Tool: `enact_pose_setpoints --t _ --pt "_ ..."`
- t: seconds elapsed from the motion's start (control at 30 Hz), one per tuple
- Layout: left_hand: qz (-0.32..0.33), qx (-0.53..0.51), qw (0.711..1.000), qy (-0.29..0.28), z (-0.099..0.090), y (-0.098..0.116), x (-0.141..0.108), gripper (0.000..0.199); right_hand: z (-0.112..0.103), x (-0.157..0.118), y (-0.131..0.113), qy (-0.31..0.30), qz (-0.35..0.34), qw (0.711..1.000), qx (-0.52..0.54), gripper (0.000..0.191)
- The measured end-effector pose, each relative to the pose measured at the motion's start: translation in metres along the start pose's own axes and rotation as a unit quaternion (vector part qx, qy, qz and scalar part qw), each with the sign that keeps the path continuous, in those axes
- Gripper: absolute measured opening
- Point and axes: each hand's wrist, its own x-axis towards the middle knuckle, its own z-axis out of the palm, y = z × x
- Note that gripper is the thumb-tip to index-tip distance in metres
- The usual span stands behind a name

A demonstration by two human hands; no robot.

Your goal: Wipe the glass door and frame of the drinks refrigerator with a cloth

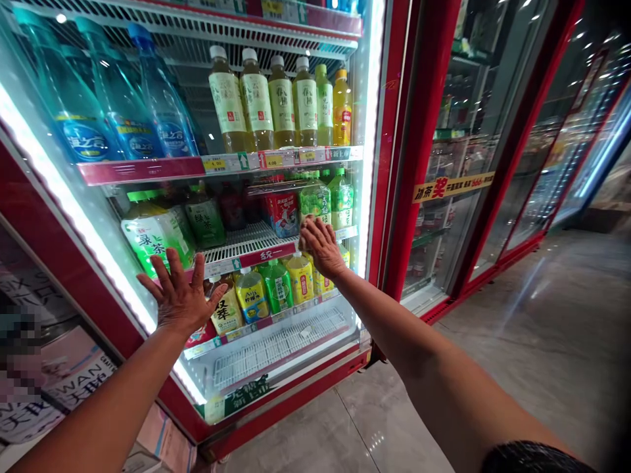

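Observation:
My left hand (182, 295) is spread flat with fingers apart, in front of the shelf edge at the lower left of the lit drinks fridge (231, 259). It holds nothing. My right hand (323, 246) is farther right, its fingers bent over a small pale brown cloth (304, 240) that shows mostly at the fingertips. Both hands appear to be at the fridge's glass front. Behind the right hand stand green tea bottles (342, 200); a large green tea bottle (152, 230) is above the left hand.
Large blue bottles (167, 112) and pale tea bottles (256, 98) line the upper shelf. Yellow and green bottles (279, 286) fill a lower one. A red-framed glass door (444, 217) adjoins at right, above grey floor tiles (532, 315). Printed cartons (79, 374) stand at lower left.

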Motion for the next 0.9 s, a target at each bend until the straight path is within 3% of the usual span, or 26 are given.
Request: enact_pose_setpoints --t 0.2,0.43,0.53,0.7,0.9 --pt "0.018 0.004 1.0 0.024 0.002 0.001 -0.003 0.101 0.011 -0.003 0.025 0.118 0.164 0.978 0.047 0.053" --pt "0.073 0.031 0.995 0.061 0.006 -0.006 -0.004 0.11 0.015 0.0 0.062 0.258 0.256 0.929 0.072 0.055" --pt "0.077 0.026 0.994 0.069 0.008 -0.008 -0.004 0.116 0.012 0.001 0.071 0.27 0.26 0.925 0.064 0.054" --pt "0.077 0.035 0.994 0.07 0.009 -0.007 -0.005 0.119 0.009 -0.005 0.079 0.238 0.245 0.938 0.057 0.054" --pt "0.054 0.005 0.995 0.082 0.008 0.01 -0.003 0.111 0.009 -0.003 0.078 0.244 0.289 0.923 0.069 0.058"
